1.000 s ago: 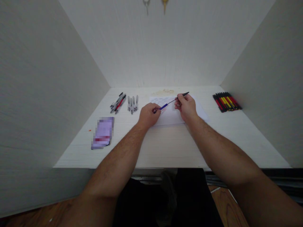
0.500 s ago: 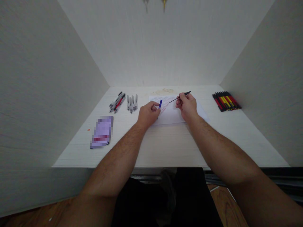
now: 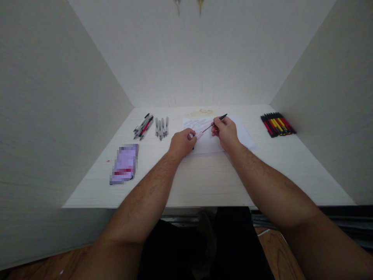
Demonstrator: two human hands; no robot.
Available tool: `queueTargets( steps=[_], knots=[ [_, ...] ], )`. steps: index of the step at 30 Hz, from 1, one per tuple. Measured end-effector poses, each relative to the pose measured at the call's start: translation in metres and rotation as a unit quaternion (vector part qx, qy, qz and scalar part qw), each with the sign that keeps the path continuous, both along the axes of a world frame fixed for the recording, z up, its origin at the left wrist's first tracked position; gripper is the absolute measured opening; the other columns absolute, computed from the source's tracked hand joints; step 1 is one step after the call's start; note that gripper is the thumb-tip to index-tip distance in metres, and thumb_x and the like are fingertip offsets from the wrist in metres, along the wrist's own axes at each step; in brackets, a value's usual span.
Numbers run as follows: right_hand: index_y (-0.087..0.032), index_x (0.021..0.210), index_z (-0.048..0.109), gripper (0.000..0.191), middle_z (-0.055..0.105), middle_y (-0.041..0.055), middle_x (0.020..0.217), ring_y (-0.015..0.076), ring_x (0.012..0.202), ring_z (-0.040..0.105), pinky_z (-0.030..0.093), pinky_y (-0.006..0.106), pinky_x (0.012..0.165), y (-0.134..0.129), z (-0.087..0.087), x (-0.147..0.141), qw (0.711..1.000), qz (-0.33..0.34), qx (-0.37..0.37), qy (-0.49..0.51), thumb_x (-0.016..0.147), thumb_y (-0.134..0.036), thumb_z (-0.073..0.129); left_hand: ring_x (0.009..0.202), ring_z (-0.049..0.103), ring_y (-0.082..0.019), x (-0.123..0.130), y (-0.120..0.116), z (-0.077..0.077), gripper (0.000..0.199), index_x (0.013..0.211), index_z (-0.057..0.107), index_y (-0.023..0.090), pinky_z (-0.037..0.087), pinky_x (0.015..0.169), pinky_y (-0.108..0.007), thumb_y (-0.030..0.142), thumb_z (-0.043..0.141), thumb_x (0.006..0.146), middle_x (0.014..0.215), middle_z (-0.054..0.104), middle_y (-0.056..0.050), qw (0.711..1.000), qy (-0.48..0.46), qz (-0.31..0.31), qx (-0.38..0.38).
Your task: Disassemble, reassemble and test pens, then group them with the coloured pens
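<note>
My left hand [image 3: 183,142] is closed at the left part of a sheet of paper [image 3: 241,138]. Its fingers pinch a blue pen barrel [image 3: 194,134], mostly hidden now, with a dark end showing below the fingers. To the right, my right hand [image 3: 226,131] grips a black pen part [image 3: 223,116] with a thin dark refill [image 3: 206,129] sticking out of it. The refill's tip points down-left toward the left fingers, a short gap away. Handwriting and reddish marks cover the paper's left part.
Clear-barrelled pens [image 3: 161,127] and a pile of pens with a red one [image 3: 143,126] lie left. A blurred purple packet-like item [image 3: 124,163] is nearer. Black pens with red and yellow barrels [image 3: 278,124] lie right. Walls enclose the white table [image 3: 210,182].
My right hand has moved left and slightly down, bringing the refill's tip closer to my left hand. The blue barrel has tilted or shifted so that much less of it shows.
</note>
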State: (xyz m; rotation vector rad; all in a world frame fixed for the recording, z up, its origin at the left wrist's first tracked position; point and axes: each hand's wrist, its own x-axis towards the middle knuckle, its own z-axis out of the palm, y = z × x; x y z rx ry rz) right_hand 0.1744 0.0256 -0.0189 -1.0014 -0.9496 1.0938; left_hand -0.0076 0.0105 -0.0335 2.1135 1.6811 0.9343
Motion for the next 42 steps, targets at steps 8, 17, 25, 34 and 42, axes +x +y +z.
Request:
queueTargets(
  steps=[8, 17, 25, 34, 42],
  knots=[
    [-0.019, 0.079, 0.058, 0.030, 0.062, -0.0013, 0.072, 0.0075, 0.053, 0.054, 0.045, 0.020, 0.044, -0.006, -0.001, -0.004, 0.998, 0.060, 0.014, -0.010, 0.075, -0.044, 0.074, 0.071, 0.061, -0.015, 0.005, -0.005, 0.008, 0.020, 0.085, 0.073, 0.020, 0.047, 0.068, -0.027, 0.032, 0.058, 0.083, 0.078, 0.071, -0.002, 0.994, -0.106, -0.011, 0.032],
    [-0.018, 0.080, 0.064, 0.031, 0.067, 0.0022, 0.079, 0.0075, 0.053, 0.055, 0.044, 0.020, 0.043, -0.008, 0.000, -0.004, 0.995, 0.099, 0.002, -0.010, 0.072, -0.044, 0.076, 0.071, 0.059, -0.014, 0.010, -0.009, 0.011, 0.013, 0.084, 0.075, 0.021, 0.048, 0.071, -0.029, 0.025, 0.064, 0.078, 0.079, 0.071, -0.002, 0.995, -0.080, -0.049, 0.027],
    [-0.020, 0.089, 0.068, 0.029, 0.066, 0.0019, 0.088, 0.0054, 0.054, 0.055, 0.042, 0.018, 0.043, -0.007, 0.006, 0.002, 0.997, 0.070, 0.003, 0.029, 0.079, -0.046, 0.070, 0.073, 0.058, -0.015, 0.008, -0.003, 0.009, 0.011, 0.075, 0.071, 0.019, 0.045, 0.069, -0.029, 0.025, 0.062, 0.077, 0.076, 0.068, -0.003, 0.996, -0.066, -0.026, 0.045],
    [-0.019, 0.092, 0.067, 0.031, 0.061, 0.0007, 0.077, 0.0062, 0.052, 0.052, 0.044, 0.020, 0.047, -0.002, 0.005, 0.005, 0.998, -0.029, 0.005, -0.061, 0.084, -0.048, 0.060, 0.070, 0.058, -0.015, 0.006, -0.004, 0.008, 0.013, 0.077, 0.071, 0.018, 0.045, 0.068, -0.028, 0.025, 0.060, 0.079, 0.074, 0.068, -0.002, 0.995, -0.093, -0.008, 0.036],
    [-0.017, 0.098, 0.073, 0.030, 0.070, 0.0033, 0.075, 0.0171, 0.073, 0.064, 0.049, 0.031, 0.075, -0.013, -0.003, -0.003, 0.859, -0.004, 0.029, -0.512, 0.074, -0.036, 0.071, 0.070, 0.061, -0.016, -0.001, 0.008, 0.002, 0.015, 0.080, 0.071, 0.018, 0.048, 0.071, -0.029, 0.030, 0.061, 0.078, 0.075, 0.070, -0.002, 0.985, -0.145, 0.090, 0.025]
  ],
)
